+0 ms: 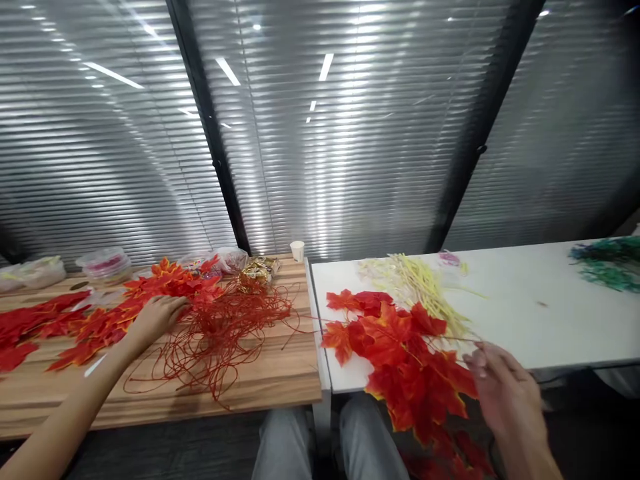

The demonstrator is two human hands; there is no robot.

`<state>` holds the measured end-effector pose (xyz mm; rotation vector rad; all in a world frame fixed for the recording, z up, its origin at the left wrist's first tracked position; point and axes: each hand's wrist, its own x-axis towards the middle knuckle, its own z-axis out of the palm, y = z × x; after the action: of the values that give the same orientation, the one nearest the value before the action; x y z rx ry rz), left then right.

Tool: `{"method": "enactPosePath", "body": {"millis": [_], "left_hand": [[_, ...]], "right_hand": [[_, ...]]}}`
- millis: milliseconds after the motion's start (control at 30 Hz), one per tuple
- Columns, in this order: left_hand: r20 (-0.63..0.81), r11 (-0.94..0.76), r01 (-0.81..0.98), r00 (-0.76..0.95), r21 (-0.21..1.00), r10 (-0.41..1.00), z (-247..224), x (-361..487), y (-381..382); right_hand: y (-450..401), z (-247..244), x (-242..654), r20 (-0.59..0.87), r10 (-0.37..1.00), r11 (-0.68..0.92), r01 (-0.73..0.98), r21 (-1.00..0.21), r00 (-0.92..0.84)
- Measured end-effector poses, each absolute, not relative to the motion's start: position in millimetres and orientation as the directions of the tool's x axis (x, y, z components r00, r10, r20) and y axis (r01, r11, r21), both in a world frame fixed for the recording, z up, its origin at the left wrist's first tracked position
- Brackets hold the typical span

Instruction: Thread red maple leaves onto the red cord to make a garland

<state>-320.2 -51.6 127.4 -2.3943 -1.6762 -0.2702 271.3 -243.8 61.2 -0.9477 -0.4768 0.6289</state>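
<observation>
My right hand (507, 387) pinches the thin stem of a bunch of red and orange artificial maple leaves (395, 340). The bunch spreads over the front edge of the white table, and its lower leaves hang below. On the left, my left hand (159, 315) is over the wooden table, between a pile of similar maple leaves (110, 320) and a loose tangle of thin red cord (225, 327). Its fingers are bent together at the leaves and cord; what they hold, if anything, is hidden. A strand of cord reaches across the gap toward the held bunch.
Pale yellow strips (420, 287) lie behind the bunch on the white table (520, 300). Green tinsel-like material (613, 263) is at the far right. A paper cup (297, 251), gold wrappers (260, 270) and plastic tubs (105, 265) line the back of the wooden table (280, 383).
</observation>
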Motion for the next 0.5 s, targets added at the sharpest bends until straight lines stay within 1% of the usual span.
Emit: {"method": "enactPosePath", "body": {"millis": [67, 100, 167, 233, 300, 433, 500], "left_hand": [[0.130, -0.301, 0.953, 0.304, -0.037, 0.944, 116.6, -317.1, -53.4], [0.077, -0.322, 0.946, 0.324, -0.034, 0.943, 112.5, -312.8, -55.6], [0.025, -0.359, 0.930, 0.362, -0.084, 0.932, 109.2, -298.4, -63.0], [0.013, -0.369, 0.921, 0.374, -0.123, 0.927, 113.3, -277.6, -74.5], [0.047, -0.417, 0.902, 0.424, -0.115, 0.904, 121.1, -253.2, -90.3], [0.030, -0.574, 0.814, 0.578, -0.089, 0.815, 131.3, -210.0, -132.4], [0.067, -0.608, 0.790, 0.612, -0.077, 0.788, 134.6, -195.7, -154.7]], "right_hand": [[-249.6, 55.3, 264.2, 0.089, 0.730, 0.340, -0.246, -0.908, 0.678], [-252.8, 52.3, 260.3, 0.077, 0.748, 0.309, -0.243, -0.919, 0.659], [-259.3, 47.5, 253.4, 0.055, 0.762, 0.284, -0.255, -0.924, 0.646], [-265.3, 45.3, 249.3, 0.049, 0.759, 0.277, -0.254, -0.927, 0.649], [-270.5, 46.1, 248.4, 0.066, 0.753, 0.284, -0.232, -0.930, 0.655], [-277.9, 53.4, 250.3, 0.124, 0.726, 0.335, -0.190, -0.923, 0.676], [-280.0, 56.8, 250.2, 0.137, 0.712, 0.349, -0.179, -0.920, 0.688]]}}
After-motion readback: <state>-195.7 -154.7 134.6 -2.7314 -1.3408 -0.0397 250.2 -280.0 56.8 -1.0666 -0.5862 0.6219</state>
